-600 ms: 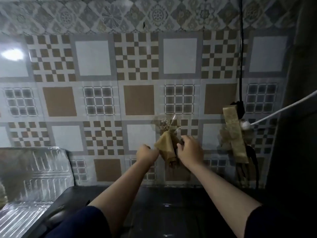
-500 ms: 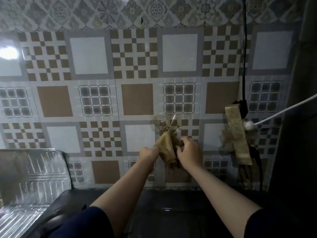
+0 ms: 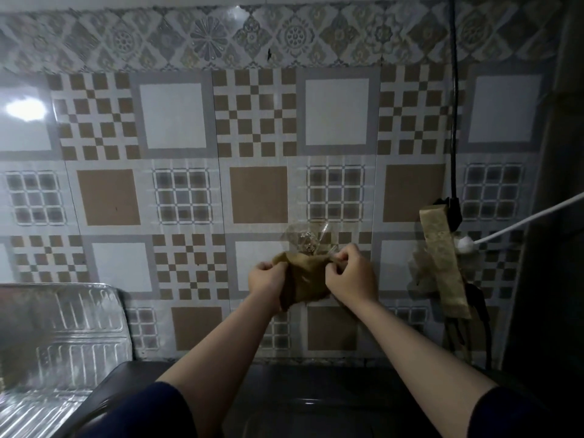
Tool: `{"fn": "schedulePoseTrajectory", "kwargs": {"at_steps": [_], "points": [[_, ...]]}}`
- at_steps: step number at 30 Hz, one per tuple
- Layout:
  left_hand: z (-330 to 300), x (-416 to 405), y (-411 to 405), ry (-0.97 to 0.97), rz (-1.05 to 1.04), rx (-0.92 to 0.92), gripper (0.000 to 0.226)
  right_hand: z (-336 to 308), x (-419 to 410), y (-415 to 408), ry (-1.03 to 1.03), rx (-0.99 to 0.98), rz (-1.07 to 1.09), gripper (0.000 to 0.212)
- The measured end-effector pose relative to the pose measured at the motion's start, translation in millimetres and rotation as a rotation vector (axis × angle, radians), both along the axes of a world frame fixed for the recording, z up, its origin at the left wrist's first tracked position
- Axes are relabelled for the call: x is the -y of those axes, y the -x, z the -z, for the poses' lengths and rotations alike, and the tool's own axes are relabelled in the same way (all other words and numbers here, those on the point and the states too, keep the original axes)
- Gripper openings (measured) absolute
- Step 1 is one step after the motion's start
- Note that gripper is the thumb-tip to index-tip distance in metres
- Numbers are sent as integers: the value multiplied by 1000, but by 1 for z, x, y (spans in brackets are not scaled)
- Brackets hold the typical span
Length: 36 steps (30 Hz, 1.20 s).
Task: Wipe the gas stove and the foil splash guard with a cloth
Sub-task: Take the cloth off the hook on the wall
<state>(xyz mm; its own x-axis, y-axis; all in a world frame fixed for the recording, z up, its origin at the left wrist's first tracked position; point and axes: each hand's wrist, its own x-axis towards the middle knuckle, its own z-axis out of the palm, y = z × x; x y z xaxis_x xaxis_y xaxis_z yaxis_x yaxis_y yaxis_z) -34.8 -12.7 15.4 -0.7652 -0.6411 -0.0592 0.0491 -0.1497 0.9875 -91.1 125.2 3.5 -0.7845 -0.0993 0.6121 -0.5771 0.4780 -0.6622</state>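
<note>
Brown cloth (image 3: 305,281) bunched between left hand (image 3: 267,281) and right hand (image 3: 350,279); folds indistinct.

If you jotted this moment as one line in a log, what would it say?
stage: taking cloth at the tiled wall | left hand: grips cloth | right hand: pinches cloth | foil splash guard: untouched, far left

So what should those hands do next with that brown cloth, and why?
Probably lift it free. Both the left hand and right hand grip the cloth where it hangs beneath a clear hook on the wall; the foil splash guard sits untouched at left.
</note>
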Motion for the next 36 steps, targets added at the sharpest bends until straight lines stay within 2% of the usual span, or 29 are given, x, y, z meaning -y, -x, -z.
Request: {"fn": "schedulePoseTrajectory", "kwargs": {"at_steps": [6,9,12,15,16,18,21,24,26,30,33,36], "points": [[-45,5,-34,223,67,-95,27,-58,-15,-30,244,-8,-87,10],[-64,4,-52,229,92,-66,36,-82,-16,-50,351,82,-166,12],[-74,-6,-76,213,86,-25,38,-101,-18,-74,302,154,-241,14],[-78,-17,-102,308,31,148,64,-118,-17,-100,201,181,-235,19],[-78,-20,-112,304,60,194,67,-122,-17,-109,158,188,-225,22],[-77,-22,-130,213,250,214,60,-126,-14,-125,85,210,-210,29],[-72,-24,-160,119,443,137,58,-126,-9,-150,105,281,-262,34],[-70,-22,-177,23,476,20,67,-125,-3,-168,116,290,-296,30],[-67,-20,-193,-43,495,-33,65,-121,1,-181,108,232,-304,25],[-58,-15,-214,88,499,-89,30,-112,5,-199,26,24,-221,14],[-53,-8,-228,90,469,-171,40,-106,11,-208,17,18,-201,16],[-53,2,-241,105,436,-215,49,-103,18,-216,7,117,-224,15]]}}
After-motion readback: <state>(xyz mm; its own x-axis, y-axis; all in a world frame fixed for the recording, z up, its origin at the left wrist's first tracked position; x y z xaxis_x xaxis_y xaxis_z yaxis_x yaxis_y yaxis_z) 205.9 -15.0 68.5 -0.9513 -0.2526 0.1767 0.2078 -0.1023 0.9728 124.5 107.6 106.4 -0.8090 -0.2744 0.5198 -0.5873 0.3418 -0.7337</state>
